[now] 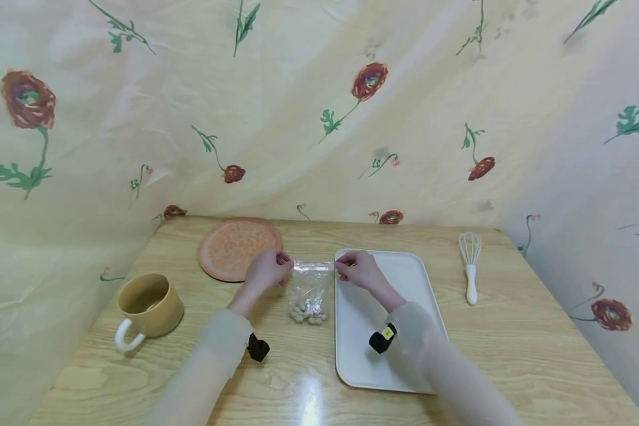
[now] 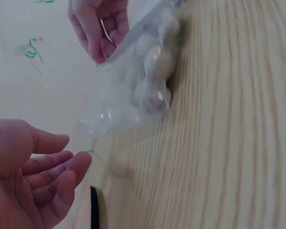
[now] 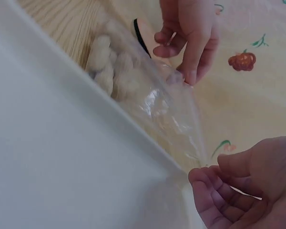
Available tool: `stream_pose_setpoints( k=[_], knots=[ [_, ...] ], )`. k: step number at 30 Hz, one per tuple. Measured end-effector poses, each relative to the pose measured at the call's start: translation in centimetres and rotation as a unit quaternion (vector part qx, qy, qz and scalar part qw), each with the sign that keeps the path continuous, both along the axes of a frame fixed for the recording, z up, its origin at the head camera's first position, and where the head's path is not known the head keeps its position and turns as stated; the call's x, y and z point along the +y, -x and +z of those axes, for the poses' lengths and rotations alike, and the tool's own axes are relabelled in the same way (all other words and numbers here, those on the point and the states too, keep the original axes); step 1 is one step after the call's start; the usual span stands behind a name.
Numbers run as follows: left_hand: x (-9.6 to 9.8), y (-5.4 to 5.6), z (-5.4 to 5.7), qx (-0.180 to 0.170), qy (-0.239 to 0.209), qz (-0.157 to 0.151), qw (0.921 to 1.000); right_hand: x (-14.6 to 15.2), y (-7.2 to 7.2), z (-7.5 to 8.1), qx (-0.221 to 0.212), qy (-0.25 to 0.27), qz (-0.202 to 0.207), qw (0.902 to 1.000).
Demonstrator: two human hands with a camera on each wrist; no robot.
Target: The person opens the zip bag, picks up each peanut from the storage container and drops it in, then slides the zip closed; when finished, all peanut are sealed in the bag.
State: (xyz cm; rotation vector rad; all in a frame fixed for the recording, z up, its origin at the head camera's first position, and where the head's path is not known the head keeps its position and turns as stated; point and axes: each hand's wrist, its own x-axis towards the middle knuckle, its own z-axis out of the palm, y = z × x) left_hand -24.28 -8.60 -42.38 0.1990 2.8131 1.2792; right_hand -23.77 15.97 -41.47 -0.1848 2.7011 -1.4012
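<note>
A clear zip-lock bag [image 1: 310, 296] lies between my two hands, its zip edge toward the back. Pale lumpy pieces that look like peanuts in their shells [image 1: 309, 313] are gathered at its near end. My left hand [image 1: 268, 269] pinches the top left corner with thumb and fingertips. At the top right corner, my right hand [image 1: 358, 271] pinches the same edge, its forearm passing over a white tray [image 1: 389, 373]. In the right wrist view the bag [image 3: 157, 102] stretches from the left hand [image 3: 193, 40] to the right fingertips [image 3: 200, 176], beside the tray's rim.
A round pinkish-orange mat [image 1: 234, 245] lies behind the left hand. On the left stands a tan mug [image 1: 157, 313] with a white handle. A white whisk [image 1: 471, 278] rests to the right of the tray. Flower-printed cloth [image 1: 298, 118] hangs behind the wooden table [image 1: 516, 355].
</note>
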Motion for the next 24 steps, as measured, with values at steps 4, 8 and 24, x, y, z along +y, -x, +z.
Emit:
stream_pose_setpoints(
  k=[4,8,24],
  knots=[
    [-1.1,0.7,0.6,0.038,0.054,-0.008,0.9978,2.2,0.3,0.4,0.015,-0.046,0.018,0.9987],
    [-2.4,0.9,2.4,0.072,0.086,-0.032,0.9932,5.1,0.2,1.6,0.074,-0.129,0.039,0.9881],
    [-6.4,1.1,8.1,0.158,0.309,-0.061,0.9359,14.0,-0.6,8.7,0.191,-0.369,0.026,0.9092]
  ],
)
